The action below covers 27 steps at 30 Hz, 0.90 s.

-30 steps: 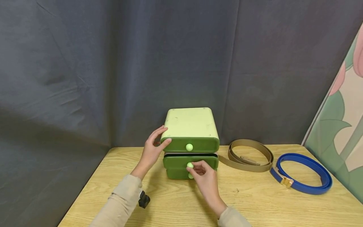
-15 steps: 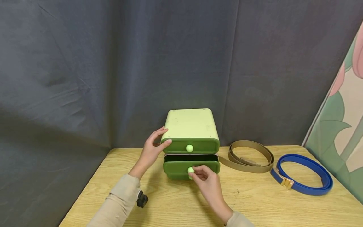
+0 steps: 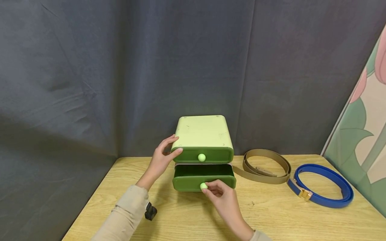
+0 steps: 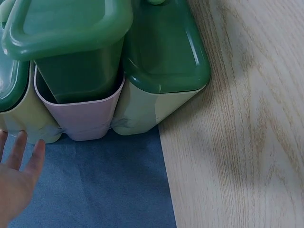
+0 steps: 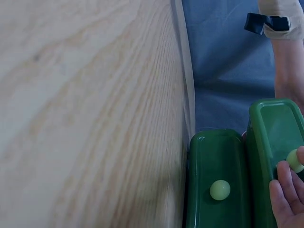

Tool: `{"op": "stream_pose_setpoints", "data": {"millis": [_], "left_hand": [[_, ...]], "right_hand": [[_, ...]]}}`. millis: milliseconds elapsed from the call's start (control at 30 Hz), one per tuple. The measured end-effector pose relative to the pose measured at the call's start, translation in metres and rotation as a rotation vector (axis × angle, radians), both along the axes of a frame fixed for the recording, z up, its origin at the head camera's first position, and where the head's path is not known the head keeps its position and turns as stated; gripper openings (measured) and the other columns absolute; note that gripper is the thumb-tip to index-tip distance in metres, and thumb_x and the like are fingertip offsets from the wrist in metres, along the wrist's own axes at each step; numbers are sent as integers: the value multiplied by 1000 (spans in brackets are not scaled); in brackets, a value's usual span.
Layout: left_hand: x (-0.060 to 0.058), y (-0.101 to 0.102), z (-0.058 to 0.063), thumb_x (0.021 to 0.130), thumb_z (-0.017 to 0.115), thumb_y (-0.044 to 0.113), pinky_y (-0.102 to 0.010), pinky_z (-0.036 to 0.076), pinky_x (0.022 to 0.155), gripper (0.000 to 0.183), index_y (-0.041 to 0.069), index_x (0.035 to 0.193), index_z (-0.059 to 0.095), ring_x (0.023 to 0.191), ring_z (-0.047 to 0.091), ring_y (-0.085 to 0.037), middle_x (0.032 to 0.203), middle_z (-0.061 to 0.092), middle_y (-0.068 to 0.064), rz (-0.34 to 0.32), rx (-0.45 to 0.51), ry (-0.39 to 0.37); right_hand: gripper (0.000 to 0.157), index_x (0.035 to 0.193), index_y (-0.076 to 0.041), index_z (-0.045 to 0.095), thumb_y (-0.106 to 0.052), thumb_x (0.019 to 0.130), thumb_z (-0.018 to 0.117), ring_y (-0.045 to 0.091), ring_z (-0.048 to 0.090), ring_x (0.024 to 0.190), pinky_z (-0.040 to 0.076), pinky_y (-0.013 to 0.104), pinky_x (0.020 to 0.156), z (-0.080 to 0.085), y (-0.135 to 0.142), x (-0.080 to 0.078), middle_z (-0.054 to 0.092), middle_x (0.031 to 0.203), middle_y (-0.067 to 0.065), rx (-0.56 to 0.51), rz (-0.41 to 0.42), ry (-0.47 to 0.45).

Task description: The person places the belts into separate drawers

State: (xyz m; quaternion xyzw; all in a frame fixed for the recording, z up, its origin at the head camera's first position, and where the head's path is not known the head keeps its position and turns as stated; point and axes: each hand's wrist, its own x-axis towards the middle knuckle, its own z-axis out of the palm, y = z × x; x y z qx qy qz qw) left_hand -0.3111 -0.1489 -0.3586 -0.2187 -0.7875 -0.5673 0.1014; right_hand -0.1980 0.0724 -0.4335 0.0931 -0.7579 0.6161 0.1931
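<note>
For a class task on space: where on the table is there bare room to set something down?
Bare table lies right of the right hand, in front of the brown belt and blue belt; a smaller patch lies between the left hand and curtain. The drawers are crowded by both hands.

Left wrist view, sides as seen | left: hand (image 4: 15, 185), fingers extended, tips at a cream box (image 4: 35, 127) | middle: green drawer (image 4: 78, 71) projecting from a pink box (image 4: 88, 119) | right: second cream box (image 4: 137, 111), green front (image 4: 164, 50) seated, pale knob (image 4: 155, 1) partly visible | far: blue cloth (image 4: 104, 178); wood-grained tabletop (image 4: 237, 118) rightward
</note>
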Motion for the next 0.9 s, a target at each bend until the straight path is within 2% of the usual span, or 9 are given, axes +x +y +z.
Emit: {"op": "stream_pose_setpoints", "data": {"millis": [233, 533, 900], "left_hand": [[0, 1, 1, 94, 71, 26, -52, 42, 99, 49, 17, 140, 57, 134, 44, -23, 155, 38, 0, 9, -4, 6], [-1, 1, 0, 94, 71, 26, -51, 42, 100, 49, 17, 139, 57, 133, 45, -22, 155, 38, 0, 18, -5, 8], [-1, 0, 0, 93, 72, 27, -53, 42, 101, 50, 17, 139, 57, 133, 46, -22, 155, 38, -2, 9, -5, 9]], "right_hand": [[15, 89, -12, 74, -6, 79, 83, 10, 67, 73, 56, 24, 68, 3, 1, 7, 72, 82, -4, -11, 7, -38], [14, 91, -10, 74, -8, 80, 83, 10, 68, 75, 56, 24, 70, 5, 1, 17, 72, 83, -1, -6, 13, -87], [17, 97, -8, 74, -14, 82, 82, 10, 69, 79, 56, 25, 71, 7, 3, 31, 73, 88, 1, -12, 69, -167]]}}
